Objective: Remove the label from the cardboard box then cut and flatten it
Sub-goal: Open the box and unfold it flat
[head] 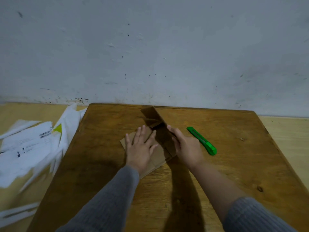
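Observation:
A brown cardboard box lies opened out on the wooden table. One long panel of it still stands up on edge, slanting away toward the wall. My left hand presses flat, fingers spread, on the lying part. My right hand grips the near end of the upright panel from its right side. A green utility knife rests on the table just right of my right hand, untouched.
White papers and torn labels with printed barcodes are piled on the floor to the left of the table. A scuffed white wall rises right behind the table's far edge.

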A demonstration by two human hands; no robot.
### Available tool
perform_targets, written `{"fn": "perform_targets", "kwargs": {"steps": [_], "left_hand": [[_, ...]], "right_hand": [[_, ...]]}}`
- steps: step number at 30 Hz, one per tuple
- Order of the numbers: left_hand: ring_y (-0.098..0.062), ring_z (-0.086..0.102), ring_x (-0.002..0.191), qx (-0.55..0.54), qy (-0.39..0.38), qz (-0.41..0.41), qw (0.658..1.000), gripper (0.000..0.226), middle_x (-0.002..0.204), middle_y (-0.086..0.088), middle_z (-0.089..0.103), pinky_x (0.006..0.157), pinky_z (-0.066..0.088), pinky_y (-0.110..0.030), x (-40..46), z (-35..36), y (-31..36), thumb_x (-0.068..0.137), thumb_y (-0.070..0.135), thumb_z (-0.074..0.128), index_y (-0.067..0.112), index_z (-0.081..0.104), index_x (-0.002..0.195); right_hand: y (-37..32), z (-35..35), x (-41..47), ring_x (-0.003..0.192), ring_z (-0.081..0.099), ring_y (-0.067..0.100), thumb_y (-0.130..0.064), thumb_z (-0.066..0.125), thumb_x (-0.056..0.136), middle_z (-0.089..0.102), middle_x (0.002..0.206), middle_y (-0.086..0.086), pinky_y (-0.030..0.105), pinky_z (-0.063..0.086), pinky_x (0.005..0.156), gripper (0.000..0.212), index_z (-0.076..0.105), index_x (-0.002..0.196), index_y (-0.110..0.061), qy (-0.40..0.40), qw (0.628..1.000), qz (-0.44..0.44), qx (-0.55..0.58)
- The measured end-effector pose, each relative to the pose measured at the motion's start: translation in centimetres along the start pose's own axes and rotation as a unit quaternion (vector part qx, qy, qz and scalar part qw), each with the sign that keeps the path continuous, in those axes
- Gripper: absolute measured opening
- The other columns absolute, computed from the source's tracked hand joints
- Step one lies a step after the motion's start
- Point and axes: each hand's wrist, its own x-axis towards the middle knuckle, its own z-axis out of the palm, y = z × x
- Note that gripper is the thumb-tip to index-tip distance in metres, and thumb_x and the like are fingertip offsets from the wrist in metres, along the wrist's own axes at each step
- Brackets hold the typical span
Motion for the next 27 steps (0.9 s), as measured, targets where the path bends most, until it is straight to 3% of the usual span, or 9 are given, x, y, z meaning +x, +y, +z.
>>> {"fn": "perform_targets", "kwargs": {"steps": [2, 5, 7, 10, 13, 15, 19, 24, 27], "left_hand": [[-0.025, -0.020, 0.147, -0.074, 0.037, -0.132, 0.988, 0.065, 0.159, -0.007, -0.022, 0.113, -0.012, -0.060, -1.0, 0.4, 0.3, 0.098, 0.057, 0.012, 0.031, -0.013, 0.152], [-0.028, -0.017, 0.147, -0.166, 0.044, -0.238, 0.956, 0.066, 0.160, -0.013, -0.018, 0.115, -0.010, -0.060, -1.9, 0.5, 0.5, 0.098, 0.056, 0.008, 0.026, -0.014, 0.152], [-0.029, -0.017, 0.147, -0.210, 0.023, -0.232, 0.950, 0.063, 0.159, -0.014, -0.022, 0.114, -0.015, -0.057, -2.4, 0.4, 0.4, 0.098, 0.056, 0.006, 0.032, -0.018, 0.151], [-0.028, -0.022, 0.146, -0.236, -0.009, -0.205, 0.950, 0.058, 0.157, -0.011, -0.028, 0.112, -0.018, -0.053, -2.9, 0.1, -0.1, 0.099, 0.055, 0.004, 0.038, -0.023, 0.147], [-0.027, -0.027, 0.144, -0.251, -0.035, -0.186, 0.949, 0.055, 0.156, -0.007, -0.032, 0.113, -0.019, -0.053, -3.3, -0.3, -0.3, 0.097, 0.057, 0.000, 0.044, -0.019, 0.147], [-0.026, -0.028, 0.144, -0.265, -0.039, -0.193, 0.944, 0.057, 0.156, -0.006, -0.032, 0.113, -0.020, -0.053, -3.3, -0.4, -0.1, 0.096, 0.060, -0.001, 0.044, -0.018, 0.147], [-0.030, -0.029, 0.143, -0.242, -0.039, -0.204, 0.948, 0.079, 0.154, -0.006, -0.035, 0.110, -0.022, -0.052, -3.3, 0.1, 0.4, 0.091, 0.073, 0.013, 0.033, -0.025, 0.148], [-0.030, -0.026, 0.144, -0.224, -0.022, -0.261, 0.939, 0.103, 0.156, -0.011, -0.032, 0.110, -0.019, -0.056, -2.9, 0.9, 1.3, 0.087, 0.075, 0.031, 0.017, -0.029, 0.147], [-0.033, -0.022, 0.145, -0.239, -0.015, -0.321, 0.916, 0.105, 0.158, -0.014, -0.025, 0.110, -0.014, -0.062, -2.8, 0.7, 2.7, 0.086, 0.073, 0.040, 0.020, -0.027, 0.148]], "right_hand": [[-0.5, -0.1, -0.3, 0.056, 0.062, 0.025, -0.020, 0.049, 0.096, 0.070, 0.078, 0.008, 0.022, 0.027, 0.042, 0.042, 0.047, 0.136, -0.033, -0.021, 0.999, -0.026, -0.020], [-0.6, 0.2, -0.6, 0.064, 0.067, 0.021, -0.022, 0.051, 0.095, 0.072, 0.100, 0.005, 0.018, 0.035, 0.049, 0.040, 0.048, 0.133, -0.035, -0.032, 0.995, -0.086, -0.049], [-0.6, 0.8, -0.7, 0.083, 0.069, 0.021, -0.027, 0.043, 0.098, 0.062, 0.127, 0.003, 0.025, 0.050, 0.066, 0.041, 0.040, 0.136, -0.041, -0.065, 0.992, -0.094, -0.061], [-0.6, 0.8, -0.8, 0.108, 0.063, 0.021, -0.042, 0.035, 0.098, 0.048, 0.142, 0.001, 0.042, 0.049, 0.094, 0.043, 0.027, 0.139, -0.050, -0.129, 0.987, -0.074, -0.059], [-0.6, 0.4, -0.9, 0.114, 0.060, 0.021, -0.070, 0.021, 0.087, 0.048, 0.142, -0.003, 0.040, 0.049, 0.093, 0.055, 0.026, 0.139, -0.054, -0.160, 0.979, -0.081, -0.096], [-0.6, 0.7, -0.8, 0.110, 0.061, 0.018, -0.073, 0.013, 0.085, 0.055, 0.136, -0.008, 0.035, 0.053, 0.084, 0.060, 0.033, 0.138, -0.052, -0.161, 0.980, -0.070, -0.090], [-0.2, 1.4, 0.1, 0.116, 0.052, 0.018, -0.051, 0.049, 0.090, 0.055, 0.132, -0.002, 0.037, 0.050, 0.091, 0.057, 0.032, 0.143, -0.037, -0.134, 0.990, 0.000, -0.054], [0.2, 1.9, 1.4, 0.142, 0.009, 0.034, -0.058, 0.060, 0.080, 0.007, 0.158, 0.009, 0.049, 0.019, 0.113, 0.080, 0.020, 0.147, -0.040, -0.235, 0.960, 0.137, -0.066], [0.2, 2.3, 2.4, 0.140, 0.014, 0.035, -0.057, 0.067, 0.074, 0.021, 0.154, 0.011, 0.048, 0.020, 0.109, 0.087, 0.020, 0.146, -0.043, -0.256, 0.949, 0.178, -0.044]]}}
